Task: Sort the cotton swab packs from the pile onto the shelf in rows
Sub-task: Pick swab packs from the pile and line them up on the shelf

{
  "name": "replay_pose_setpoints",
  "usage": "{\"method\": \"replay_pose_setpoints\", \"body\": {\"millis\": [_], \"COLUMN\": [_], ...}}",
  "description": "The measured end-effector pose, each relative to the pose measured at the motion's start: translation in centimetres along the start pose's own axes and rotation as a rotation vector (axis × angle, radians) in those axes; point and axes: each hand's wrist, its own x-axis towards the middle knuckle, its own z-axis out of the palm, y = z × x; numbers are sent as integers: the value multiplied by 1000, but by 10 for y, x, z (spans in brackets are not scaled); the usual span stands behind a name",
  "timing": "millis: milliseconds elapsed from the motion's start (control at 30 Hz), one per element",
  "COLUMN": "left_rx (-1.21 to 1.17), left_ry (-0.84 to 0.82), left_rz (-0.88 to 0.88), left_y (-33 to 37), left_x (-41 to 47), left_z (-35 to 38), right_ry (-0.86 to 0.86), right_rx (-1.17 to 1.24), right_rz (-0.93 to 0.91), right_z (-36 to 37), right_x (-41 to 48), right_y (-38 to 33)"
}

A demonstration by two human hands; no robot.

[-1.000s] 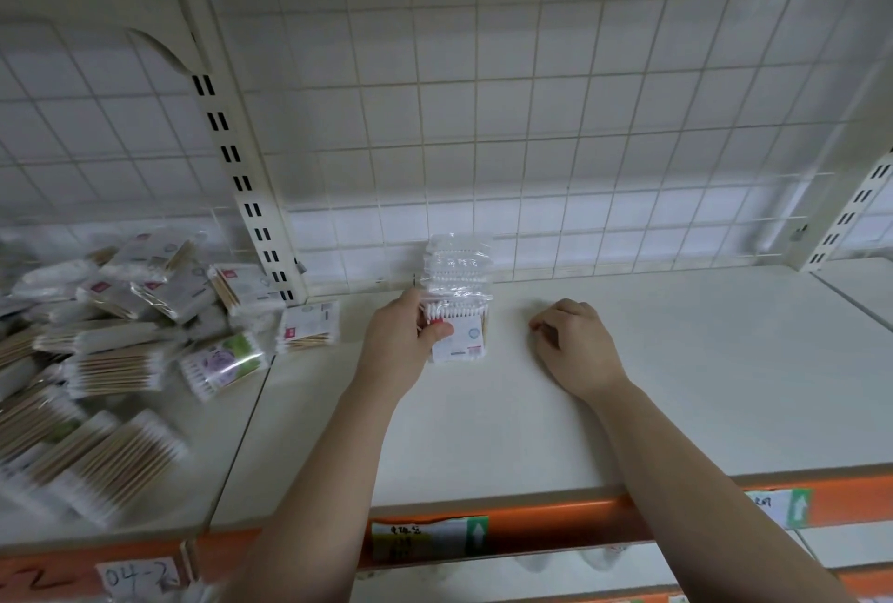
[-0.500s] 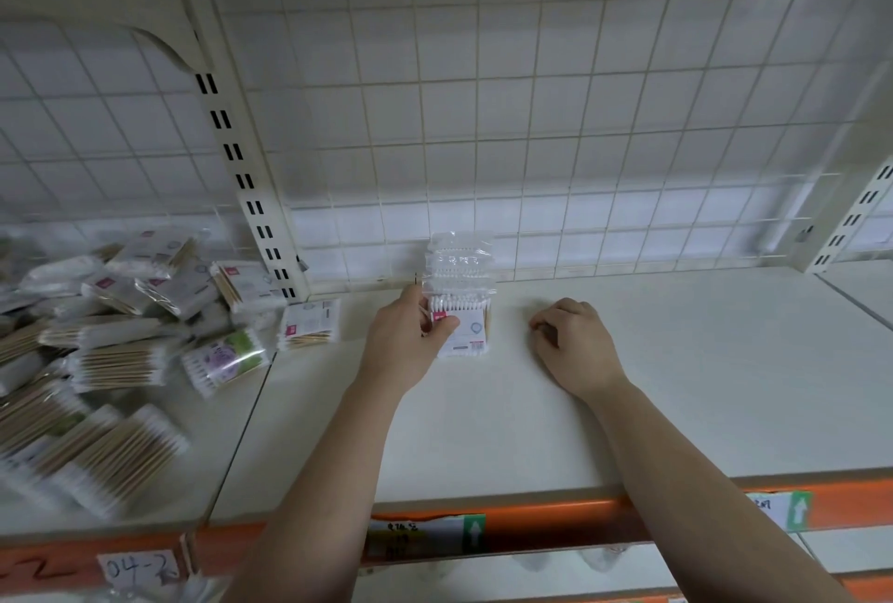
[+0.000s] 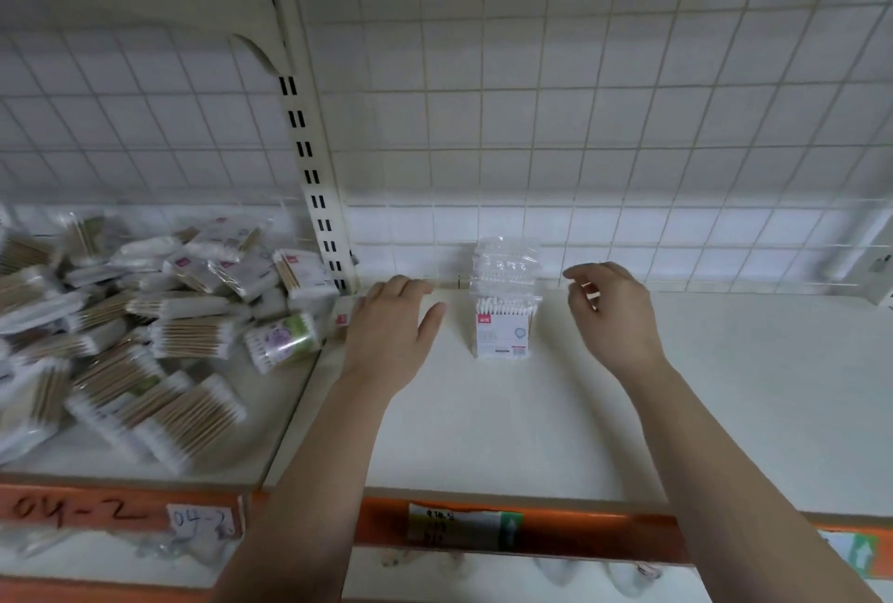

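A short row of upright cotton swab packs (image 3: 502, 312) stands on the white shelf (image 3: 555, 419) against the wire grid back. My left hand (image 3: 391, 337) is to the left of the row, apart from it, fingers relaxed and holding nothing, with its fingertips over a small pack (image 3: 342, 320) lying at the shelf joint. My right hand (image 3: 611, 312) hovers just right of the row, fingers loosely curled and empty. A large pile of swab packs (image 3: 145, 337) lies on the neighbouring shelf section at left.
A slotted upright post (image 3: 309, 167) divides the two shelf sections. The wire grid back panel (image 3: 580, 119) closes off the rear. Orange price rails with labels (image 3: 464, 527) run along the shelf's front edge. A white object (image 3: 882, 283) sits at the far right.
My left hand let go of the front pack and moved left toward the pile. My right hand lifted off the shelf and opened a little. The view shifted left.
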Motion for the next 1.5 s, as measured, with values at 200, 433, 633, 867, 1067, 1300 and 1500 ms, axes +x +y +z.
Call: {"method": "replay_pose_setpoints", "body": {"millis": [200,433,633,867,1067,1300,1500], "left_rx": [102,158,202,169,141,136,109], "left_ry": [39,80,95,185,210,226,222], "left_rz": [-52,-138,-207,-322,-346,-349,-338], "left_y": [-23,-63,-102,-144,-177,-203,-220], "left_x": [-15,-45,-74,-104,-124,-129,-128], "left_z": [-27,-62,-91,-118,-126,-128,-129], "right_ry": [-43,-161,-284,-427,-471,-471,-488], "right_rx": [82,201,235,296,287,206,142], "right_rz": [-108,-178,-248,-312,-361,-345,-306], "right_z": [21,68,108,149,182,214,227], "right_x": [9,1,-14,-30,-40,-44,-42], "right_y": [-53,-113,-159,-209,-243,-260,-262]}}
